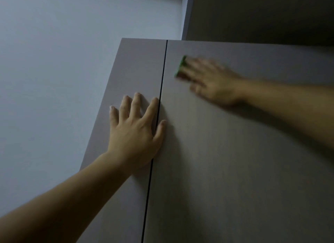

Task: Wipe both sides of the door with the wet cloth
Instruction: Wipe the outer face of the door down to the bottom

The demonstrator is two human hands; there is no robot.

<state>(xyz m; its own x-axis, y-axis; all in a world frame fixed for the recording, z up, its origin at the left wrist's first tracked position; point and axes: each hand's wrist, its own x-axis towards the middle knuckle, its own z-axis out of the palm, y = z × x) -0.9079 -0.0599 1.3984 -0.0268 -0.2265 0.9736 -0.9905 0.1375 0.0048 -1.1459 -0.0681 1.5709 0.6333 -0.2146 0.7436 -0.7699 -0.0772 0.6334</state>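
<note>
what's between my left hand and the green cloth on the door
In the head view, only bare door panel and the dark vertical gap lie between the left hand and the cloth under the right hand.

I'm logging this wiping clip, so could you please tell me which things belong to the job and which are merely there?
Job: door panel, green cloth, right hand pressing it, left hand bracing.
Merely there: neighbouring panel, wall.

Lying bare across most of the door [226, 161], from six o'clock round to three. Blocking the dark seam [157, 127] at nine o'clock, the flattened left hand [134, 132]. Occupying the upper corner at twelve, the blurred right hand [211, 81] pressing a green cloth [180, 66].
</note>
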